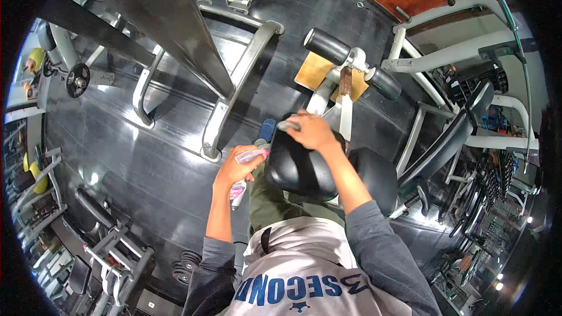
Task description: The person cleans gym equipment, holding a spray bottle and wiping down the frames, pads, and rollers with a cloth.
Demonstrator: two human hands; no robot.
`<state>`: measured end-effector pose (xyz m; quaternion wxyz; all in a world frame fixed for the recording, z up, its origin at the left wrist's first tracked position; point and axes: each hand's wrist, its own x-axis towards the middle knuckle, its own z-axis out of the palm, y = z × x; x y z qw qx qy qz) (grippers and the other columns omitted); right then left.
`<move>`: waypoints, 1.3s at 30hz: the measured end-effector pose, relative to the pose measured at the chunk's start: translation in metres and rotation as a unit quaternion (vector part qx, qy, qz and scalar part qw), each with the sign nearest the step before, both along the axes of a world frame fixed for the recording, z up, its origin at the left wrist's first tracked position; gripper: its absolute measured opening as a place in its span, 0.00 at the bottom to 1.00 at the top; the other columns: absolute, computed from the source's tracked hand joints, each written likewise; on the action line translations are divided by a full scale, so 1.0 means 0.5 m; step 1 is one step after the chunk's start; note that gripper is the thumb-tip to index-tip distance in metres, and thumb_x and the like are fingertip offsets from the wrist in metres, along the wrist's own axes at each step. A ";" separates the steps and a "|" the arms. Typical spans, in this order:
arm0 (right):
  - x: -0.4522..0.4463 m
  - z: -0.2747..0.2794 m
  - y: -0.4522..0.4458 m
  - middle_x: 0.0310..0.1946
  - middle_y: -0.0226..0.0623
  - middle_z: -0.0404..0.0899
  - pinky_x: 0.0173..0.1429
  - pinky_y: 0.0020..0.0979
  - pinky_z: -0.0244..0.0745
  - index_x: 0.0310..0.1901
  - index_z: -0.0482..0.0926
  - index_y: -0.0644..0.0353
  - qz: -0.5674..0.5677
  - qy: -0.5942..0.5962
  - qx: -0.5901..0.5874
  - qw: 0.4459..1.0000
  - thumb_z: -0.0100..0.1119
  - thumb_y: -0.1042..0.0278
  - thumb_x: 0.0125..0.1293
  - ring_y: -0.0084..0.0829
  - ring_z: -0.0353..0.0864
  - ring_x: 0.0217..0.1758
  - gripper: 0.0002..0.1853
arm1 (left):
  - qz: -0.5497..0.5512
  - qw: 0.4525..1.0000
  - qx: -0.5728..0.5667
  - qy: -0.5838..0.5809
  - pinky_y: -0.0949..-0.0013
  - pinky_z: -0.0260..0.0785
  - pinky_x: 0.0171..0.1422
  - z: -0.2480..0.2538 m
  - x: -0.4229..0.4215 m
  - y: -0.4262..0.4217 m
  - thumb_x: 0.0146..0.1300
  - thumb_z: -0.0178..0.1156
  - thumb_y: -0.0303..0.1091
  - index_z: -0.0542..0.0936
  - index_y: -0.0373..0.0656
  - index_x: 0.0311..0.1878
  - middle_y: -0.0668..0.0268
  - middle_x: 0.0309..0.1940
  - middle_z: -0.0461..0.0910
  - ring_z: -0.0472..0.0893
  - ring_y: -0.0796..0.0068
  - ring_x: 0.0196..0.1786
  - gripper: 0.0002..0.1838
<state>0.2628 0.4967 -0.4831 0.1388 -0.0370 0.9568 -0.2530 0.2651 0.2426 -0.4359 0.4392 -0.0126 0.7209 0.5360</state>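
Observation:
My left hand is closed round a spray bottle with a white and pink trigger head, held left of the bench. My right hand lies over the far edge of a black padded seat. Its fingers are bent round a small grey-white cloth, which shows at the fingertips against the pad. The palm side and most of the cloth are hidden. A second black pad adjoins the seat on the right.
Beyond the seat stand black foam rollers on a white frame over a wooden board. A grey metal machine frame stands to the left. A padded backrest is on the right. Weight plates lie on the dark floor.

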 end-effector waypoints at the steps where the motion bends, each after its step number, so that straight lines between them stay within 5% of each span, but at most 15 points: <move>1: 0.000 0.024 -0.016 0.46 0.40 0.79 0.55 0.43 0.78 0.47 0.86 0.46 0.043 -0.027 -0.054 0.997 0.62 0.51 0.61 0.44 0.83 0.50 0.16 | 0.009 1.000 0.007 -0.012 0.72 0.70 0.19 0.009 0.001 -0.002 0.66 0.62 0.36 0.78 0.37 0.29 0.66 0.20 0.77 0.78 0.76 0.16 0.13; 2: 0.006 0.050 -0.034 0.44 0.39 0.78 0.53 0.43 0.79 0.47 0.86 0.46 0.098 -0.085 -0.044 0.991 0.64 0.54 0.60 0.44 0.83 0.48 0.15 | 0.017 0.999 0.013 -0.024 0.72 0.70 0.20 0.016 0.004 -0.007 0.66 0.61 0.35 0.78 0.37 0.30 0.67 0.21 0.77 0.78 0.76 0.16 0.12; 6: 0.044 0.072 -0.019 0.42 0.36 0.77 0.50 0.43 0.79 0.47 0.86 0.43 0.206 -0.003 -0.143 0.968 0.64 0.56 0.60 0.43 0.83 0.46 0.14 | 0.059 0.996 0.071 0.000 0.72 0.68 0.20 -0.003 0.036 -0.050 0.65 0.64 0.39 0.80 0.39 0.33 0.68 0.22 0.77 0.75 0.78 0.15 0.12; 8: 0.035 0.092 0.023 0.41 0.35 0.78 0.49 0.42 0.80 0.47 0.86 0.42 0.175 -0.030 -0.127 0.976 0.64 0.59 0.59 0.41 0.83 0.45 0.14 | 0.077 0.985 0.155 0.013 0.73 0.66 0.21 -0.007 0.049 -0.066 0.65 0.65 0.37 0.79 0.40 0.33 0.68 0.23 0.78 0.75 0.79 0.16 0.10; 12: 0.031 0.044 0.038 0.43 0.34 0.79 0.50 0.40 0.81 0.49 0.86 0.40 0.017 -0.003 -0.027 0.999 0.63 0.60 0.61 0.41 0.83 0.47 0.14 | 0.075 0.986 0.150 0.013 0.73 0.68 0.21 0.011 0.072 -0.067 0.64 0.64 0.36 0.80 0.40 0.34 0.68 0.24 0.78 0.75 0.79 0.16 0.09; 18: 0.109 0.095 0.042 0.44 0.31 0.78 0.48 0.42 0.81 0.56 0.83 0.34 0.125 0.002 -0.107 0.986 0.63 0.59 0.62 0.41 0.83 0.45 0.19 | 0.050 0.990 0.121 -0.045 0.71 0.73 0.23 0.036 0.094 -0.039 0.64 0.61 0.30 0.78 0.36 0.36 0.63 0.28 0.80 0.77 0.74 0.16 0.06; 21: 0.108 0.071 0.080 0.37 0.32 0.80 0.46 0.41 0.82 0.52 0.85 0.36 0.024 0.051 -0.038 0.998 0.64 0.58 0.61 0.42 0.85 0.40 0.16 | 0.065 0.987 0.136 -0.059 0.70 0.73 0.23 0.029 0.104 -0.024 0.65 0.61 0.33 0.78 0.37 0.35 0.63 0.27 0.80 0.77 0.74 0.15 0.08; 24: 0.116 0.036 0.077 0.41 0.33 0.81 0.47 0.42 0.82 0.53 0.85 0.35 -0.055 0.074 -0.018 0.996 0.63 0.58 0.61 0.43 0.85 0.42 0.17 | 0.086 0.989 0.120 -0.034 0.74 0.69 0.20 0.017 0.107 -0.001 0.66 0.63 0.37 0.81 0.39 0.36 0.66 0.25 0.79 0.76 0.78 0.16 0.10; 26: 0.143 0.052 0.076 0.42 0.34 0.80 0.47 0.42 0.81 0.54 0.84 0.33 0.027 0.100 -0.065 0.993 0.63 0.59 0.62 0.43 0.84 0.43 0.18 | 0.083 0.990 0.109 -0.027 0.73 0.69 0.20 0.018 0.103 0.017 0.66 0.63 0.37 0.81 0.39 0.36 0.66 0.25 0.79 0.76 0.78 0.16 0.10; 28: 0.170 0.120 0.078 0.39 0.33 0.77 0.47 0.43 0.81 0.54 0.84 0.30 0.069 -0.005 -0.123 0.990 0.62 0.58 0.61 0.43 0.83 0.43 0.18 | 0.082 0.992 0.096 -0.018 0.73 0.69 0.20 0.019 0.102 0.031 0.66 0.64 0.38 0.81 0.39 0.36 0.66 0.25 0.79 0.76 0.77 0.16 0.11; 34: 0.209 0.045 0.148 0.43 0.33 0.84 0.51 0.45 0.81 0.52 0.85 0.32 -0.126 0.001 -0.077 0.989 0.63 0.58 0.60 0.41 0.84 0.46 0.17 | 0.064 0.989 0.121 -0.063 0.72 0.69 0.19 0.021 0.105 0.083 0.65 0.64 0.40 0.81 0.39 0.36 0.64 0.26 0.79 0.77 0.75 0.17 0.12; 36: 0.208 0.024 0.123 0.44 0.35 0.84 0.52 0.44 0.81 0.51 0.86 0.35 -0.106 0.094 -0.020 0.990 0.63 0.59 0.60 0.42 0.84 0.46 0.17 | 0.054 0.992 0.101 -0.060 0.72 0.69 0.19 0.018 0.115 0.105 0.66 0.63 0.41 0.80 0.39 0.37 0.63 0.26 0.78 0.77 0.75 0.17 0.13; 39: 0.239 0.068 0.098 0.45 0.34 0.82 0.51 0.42 0.81 0.53 0.85 0.35 -0.013 0.057 -0.133 0.989 0.63 0.59 0.60 0.43 0.84 0.44 0.18 | 0.059 0.988 0.119 -0.075 0.68 0.71 0.21 0.005 0.122 0.119 0.67 0.61 0.45 0.77 0.40 0.38 0.61 0.28 0.79 0.74 0.74 0.14 0.15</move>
